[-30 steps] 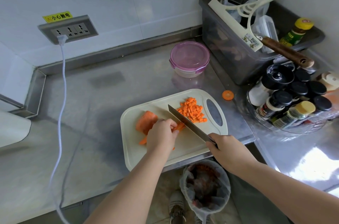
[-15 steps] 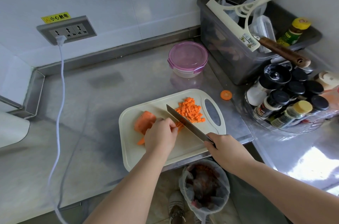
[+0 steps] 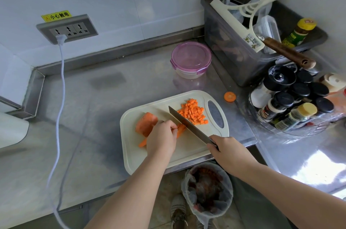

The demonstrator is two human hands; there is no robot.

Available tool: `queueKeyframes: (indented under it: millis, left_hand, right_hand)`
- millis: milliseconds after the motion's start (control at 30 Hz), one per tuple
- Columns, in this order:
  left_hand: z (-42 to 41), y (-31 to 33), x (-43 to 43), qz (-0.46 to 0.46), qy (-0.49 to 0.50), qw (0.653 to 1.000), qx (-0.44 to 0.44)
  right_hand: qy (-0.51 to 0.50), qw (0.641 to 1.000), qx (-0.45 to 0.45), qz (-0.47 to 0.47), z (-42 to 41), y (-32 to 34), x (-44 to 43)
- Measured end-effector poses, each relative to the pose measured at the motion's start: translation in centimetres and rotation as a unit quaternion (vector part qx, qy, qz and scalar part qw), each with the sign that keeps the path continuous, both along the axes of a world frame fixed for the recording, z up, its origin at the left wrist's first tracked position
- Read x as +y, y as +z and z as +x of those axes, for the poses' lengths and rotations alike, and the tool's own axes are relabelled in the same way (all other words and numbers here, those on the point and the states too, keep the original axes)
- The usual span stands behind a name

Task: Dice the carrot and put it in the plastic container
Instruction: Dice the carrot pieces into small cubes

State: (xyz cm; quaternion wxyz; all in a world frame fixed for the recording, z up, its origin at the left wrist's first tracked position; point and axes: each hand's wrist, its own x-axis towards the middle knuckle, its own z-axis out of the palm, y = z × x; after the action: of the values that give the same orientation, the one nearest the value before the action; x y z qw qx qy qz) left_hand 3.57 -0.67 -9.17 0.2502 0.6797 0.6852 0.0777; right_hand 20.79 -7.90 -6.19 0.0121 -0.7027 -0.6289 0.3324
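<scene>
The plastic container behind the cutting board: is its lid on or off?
On. A purple lid sits flat over the rim of the plastic container; the diced carrot lies on the cutting board.

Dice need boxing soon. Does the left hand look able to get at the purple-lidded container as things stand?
Probably, once freed: the left hand holds carrot strips beside the knife blade; past the cutting board only bare counter lies before the closed container.

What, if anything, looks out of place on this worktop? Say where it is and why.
One round carrot slice lies on the steel counter, off the cutting board, just beyond its handle end and apart from the diced pile. It looks like a stray piece. Nothing else stands out.
</scene>
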Motion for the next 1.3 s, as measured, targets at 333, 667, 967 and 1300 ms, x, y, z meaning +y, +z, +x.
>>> queueKeyframes:
  millis: [333, 667, 967, 1300]
  left_hand:
    - [0.1, -0.1, 0.2, -0.007, -0.003, 1.0, -0.029]
    - [-0.2, -0.2, -2.1, 0.093, -0.067, 0.993, -0.008]
    - [-0.2, -0.1, -2.0, 0.036, -0.038, 0.999, 0.013]
    - [-0.3, -0.2, -1.5, 0.003, 0.02, 0.999, -0.051]
  right_hand:
    - [-0.004, 1.0, -0.001, -0.009, 0.1, -0.1, 0.0]
    - [-0.006, 1.0, 0.003, -0.003, 0.0, -0.5, 0.0]
    - [-0.005, 1.0, 0.002, 0.001, 0.0, -0.4, -0.2]
    - [-0.012, 1.0, 0.002, 0.006, 0.1, -0.6, -0.3]
